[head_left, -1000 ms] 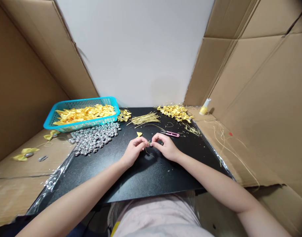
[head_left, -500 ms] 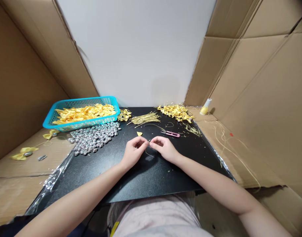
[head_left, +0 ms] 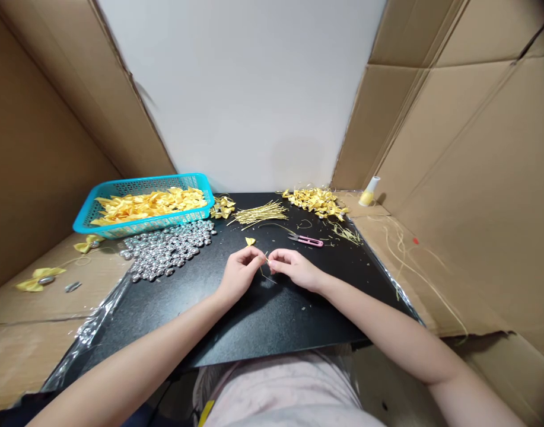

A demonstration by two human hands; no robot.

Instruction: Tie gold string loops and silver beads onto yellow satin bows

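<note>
Over the black tabletop (head_left: 245, 332), my left hand (head_left: 240, 273) and my right hand (head_left: 296, 270) meet fingertip to fingertip. Both pinch a thin yellow cord (head_left: 261, 271); one loose end dangles below the fingers and a short tip pokes up between them. Whatever else the fingertips cover is too small to make out. Just beyond my left hand lies a small yellow ribbon bow (head_left: 250, 241). Pink-handled thread snips (head_left: 309, 240) rest beyond my right hand, blades pointing left. A bundle of cut gold cords (head_left: 260, 214) lies farther back.
At the back left stands a blue basket (head_left: 87, 216) of yellow bows, with a heap of silver beads (head_left: 169, 249) before it. Finished bow pieces (head_left: 316, 203) pile up at the back right, near cord scraps (head_left: 347, 234) and a thread spool (head_left: 369, 191). Cardboard walls (head_left: 476, 178) enclose both sides.
My right hand has shifted very slightly, and a little more of the cord shows between the fingertips. The view has turned a little; the objects on the table lie as before.
</note>
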